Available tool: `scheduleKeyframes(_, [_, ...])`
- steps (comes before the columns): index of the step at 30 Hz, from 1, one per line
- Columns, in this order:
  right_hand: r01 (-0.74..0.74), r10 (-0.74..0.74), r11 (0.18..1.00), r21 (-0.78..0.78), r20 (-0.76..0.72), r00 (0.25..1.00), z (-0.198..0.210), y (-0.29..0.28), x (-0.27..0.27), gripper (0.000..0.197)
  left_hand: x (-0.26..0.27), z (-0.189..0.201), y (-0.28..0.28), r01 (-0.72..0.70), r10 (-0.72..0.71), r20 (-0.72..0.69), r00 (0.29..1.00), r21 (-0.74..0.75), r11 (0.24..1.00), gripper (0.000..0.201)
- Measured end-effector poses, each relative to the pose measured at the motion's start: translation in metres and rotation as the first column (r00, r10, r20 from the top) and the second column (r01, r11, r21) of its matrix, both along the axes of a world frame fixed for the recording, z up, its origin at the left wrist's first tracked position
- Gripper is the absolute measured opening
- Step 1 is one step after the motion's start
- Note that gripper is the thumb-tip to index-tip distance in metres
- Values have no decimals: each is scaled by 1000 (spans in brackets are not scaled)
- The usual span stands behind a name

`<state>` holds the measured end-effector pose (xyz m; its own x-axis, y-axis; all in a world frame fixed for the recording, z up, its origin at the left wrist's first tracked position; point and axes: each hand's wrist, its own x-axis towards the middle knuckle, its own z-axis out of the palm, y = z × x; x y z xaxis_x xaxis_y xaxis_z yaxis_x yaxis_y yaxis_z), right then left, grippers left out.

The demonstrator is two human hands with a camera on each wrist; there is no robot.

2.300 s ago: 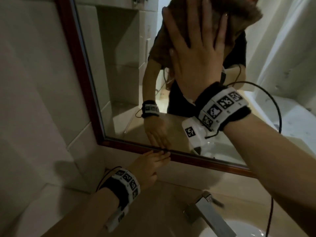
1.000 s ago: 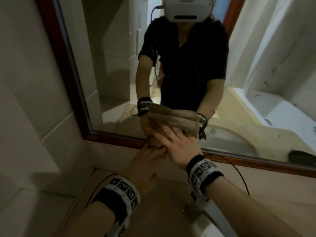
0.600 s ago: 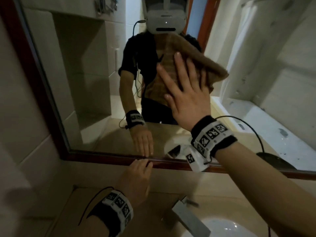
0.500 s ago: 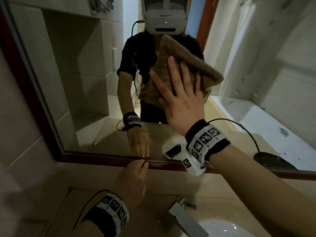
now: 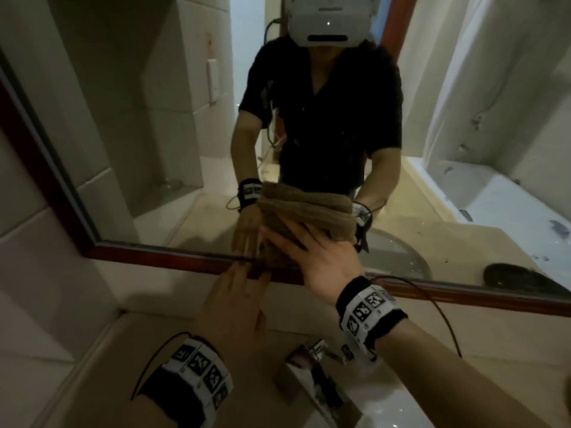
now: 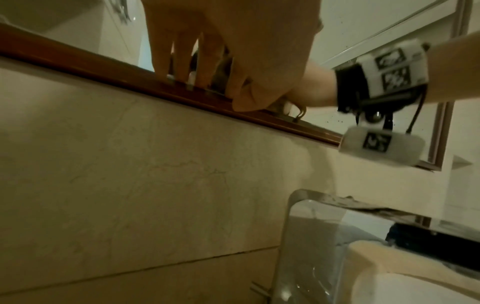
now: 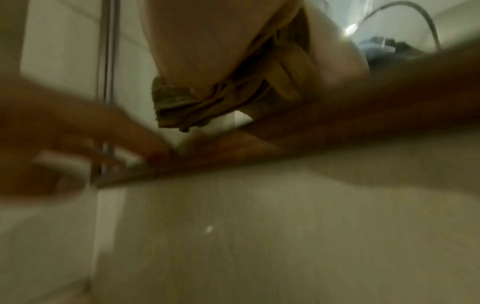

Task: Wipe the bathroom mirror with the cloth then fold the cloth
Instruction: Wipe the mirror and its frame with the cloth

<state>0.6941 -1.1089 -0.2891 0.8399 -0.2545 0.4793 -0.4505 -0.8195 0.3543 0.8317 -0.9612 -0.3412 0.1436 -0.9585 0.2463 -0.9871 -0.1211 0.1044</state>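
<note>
The mirror (image 5: 148, 143) has a red-brown frame (image 5: 160, 253). Low on the glass, just above the bottom rail, my right hand (image 5: 312, 251) presses the brown cloth (image 5: 278, 256) flat with straight, spread fingers. The cloth's reflection shows above the hand. The blurred right wrist view shows the cloth (image 7: 182, 107) bunched under the palm. My left hand (image 5: 238, 288) lies beside it on the left, with straight fingers touching the bottom rail and nothing held. In the left wrist view the left fingers (image 6: 182, 61) rest on the rail (image 6: 78, 67).
A chrome faucet (image 5: 312, 375) and a white basin (image 5: 389, 409) sit below my right forearm on the beige counter (image 5: 129, 350). Tiled wall (image 5: 37, 242) closes the left side. A cable (image 5: 432, 304) loops from my right wristband. The mirror reflects a dark object (image 5: 519, 279) at right.
My right hand has slid the cloth down the glass from chest height to the bottom rail, next to the left hand. The left hand stays on the rail.
</note>
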Motion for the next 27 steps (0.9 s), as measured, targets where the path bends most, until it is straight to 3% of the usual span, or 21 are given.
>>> scheduleKeyframes(2, [75,-71,997,-36,115,991,45,-9,-11,89,-12,6,-6,33,-35,42,999,59,998,73])
scheduleKeyframes(5, [161,-110,974,-162,285,952,127,-19,-27,70,-31,18,-17,43,-46,35,998,94,995,65])
scheduleKeyframes(8, [183,-112,966,-181,344,932,160,-24,-31,61,-47,26,-28,0,0,4,1000,145,989,66])
scheduleKeyframes(13, [170,-95,969,-182,361,928,95,-24,-31,61,-50,19,-34,-68,71,-14,997,151,986,59])
scheduleKeyframes(16, [136,-107,984,-111,239,965,36,-23,-36,75,-48,10,-33,-10,10,44,999,11,1000,56])
scheduleKeyframes(20, [69,-63,993,-97,65,996,-28,-21,-51,81,-51,6,-32,-43,43,72,996,-10,999,52])
scheduleKeyframes(24, [76,-76,995,-61,-3,997,-40,-20,-62,88,-57,7,-28,-42,35,116,993,54,998,58])
scheduleKeyframes(27, [67,-65,994,-87,24,998,-10,-25,-72,83,-65,18,-29,-85,68,105,992,164,983,61])
